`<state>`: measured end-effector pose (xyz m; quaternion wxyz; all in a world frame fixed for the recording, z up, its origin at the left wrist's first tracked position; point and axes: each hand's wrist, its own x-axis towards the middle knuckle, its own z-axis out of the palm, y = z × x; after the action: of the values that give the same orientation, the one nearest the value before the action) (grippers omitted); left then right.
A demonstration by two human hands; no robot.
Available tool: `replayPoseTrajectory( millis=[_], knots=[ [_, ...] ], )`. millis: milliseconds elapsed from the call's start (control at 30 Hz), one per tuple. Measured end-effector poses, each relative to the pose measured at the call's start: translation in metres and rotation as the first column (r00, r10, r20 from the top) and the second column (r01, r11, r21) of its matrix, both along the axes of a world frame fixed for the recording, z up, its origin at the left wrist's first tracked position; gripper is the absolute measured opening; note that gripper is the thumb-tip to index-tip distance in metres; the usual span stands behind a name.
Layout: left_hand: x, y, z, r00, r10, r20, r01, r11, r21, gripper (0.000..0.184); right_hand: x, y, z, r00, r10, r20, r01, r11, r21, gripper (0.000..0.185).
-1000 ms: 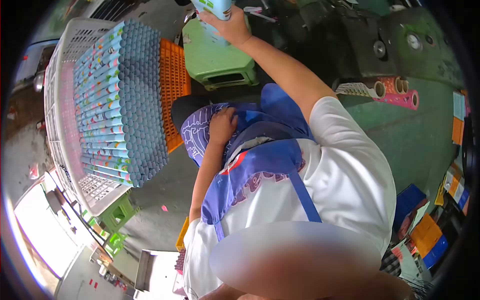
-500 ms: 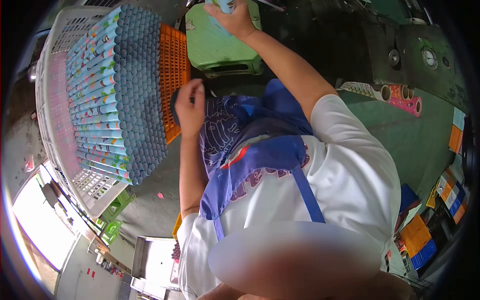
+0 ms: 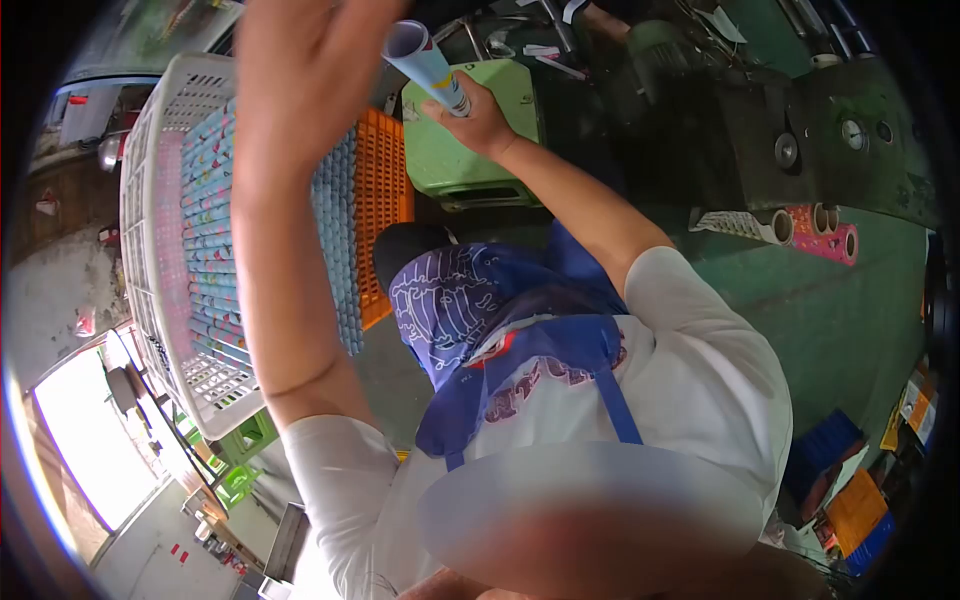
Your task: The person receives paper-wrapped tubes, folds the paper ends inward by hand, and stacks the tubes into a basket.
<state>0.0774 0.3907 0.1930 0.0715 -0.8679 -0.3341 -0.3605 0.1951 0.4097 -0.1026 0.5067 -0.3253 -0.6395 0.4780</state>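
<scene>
My right hand (image 3: 470,118) is closed around a light blue patterned tube (image 3: 428,68), in front of a green stool (image 3: 475,150). The tube's wide open end points up and to the left. My left hand (image 3: 305,85) is raised close to the camera at the top left, smeared by motion, with its fingertips cut off by the frame edge. Behind my left forearm, many similar blue patterned tubes (image 3: 212,230) lie stacked in a white plastic crate (image 3: 150,250). My arm hides much of the stack.
An orange plastic basket (image 3: 385,175) stands between the tubes and the stool. A dark green machine (image 3: 835,150) with a gauge is at the right, with patterned rolls (image 3: 815,230) below it. Cardboard and blue pieces (image 3: 850,500) lie at the lower right.
My left hand has risen from beside my knee to the upper left, close to the camera. My right hand, still holding the tube, sits lower in view, and more of the tube shows.
</scene>
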Motion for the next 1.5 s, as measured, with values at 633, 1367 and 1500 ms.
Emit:
replayPoseTrajectory(
  millis=[633, 1367, 1500],
  knots=[
    [0.039, 0.003, 0.012, 0.797, 0.235, -0.556, -0.292, 0.956, -0.014, 0.036, -0.003, 0.025, 0.009, 0.981, -0.093, 0.173, 0.07, 0.988, 0.135, 0.033],
    [-0.1, -0.159, -0.145, 0.686, 0.243, -0.686, -0.633, 0.663, -0.399, 0.024, 0.016, -0.069, 0.05, 0.651, -0.069, 0.756, -0.433, 0.784, 0.444, 0.026],
    [-0.108, -0.171, -0.149, 0.6, 0.365, -0.712, -0.644, 0.749, -0.159, 0.026, 0.002, -0.077, 0.054, 0.648, -0.045, 0.76, -0.481, 0.749, 0.455, 0.026]
  ],
)
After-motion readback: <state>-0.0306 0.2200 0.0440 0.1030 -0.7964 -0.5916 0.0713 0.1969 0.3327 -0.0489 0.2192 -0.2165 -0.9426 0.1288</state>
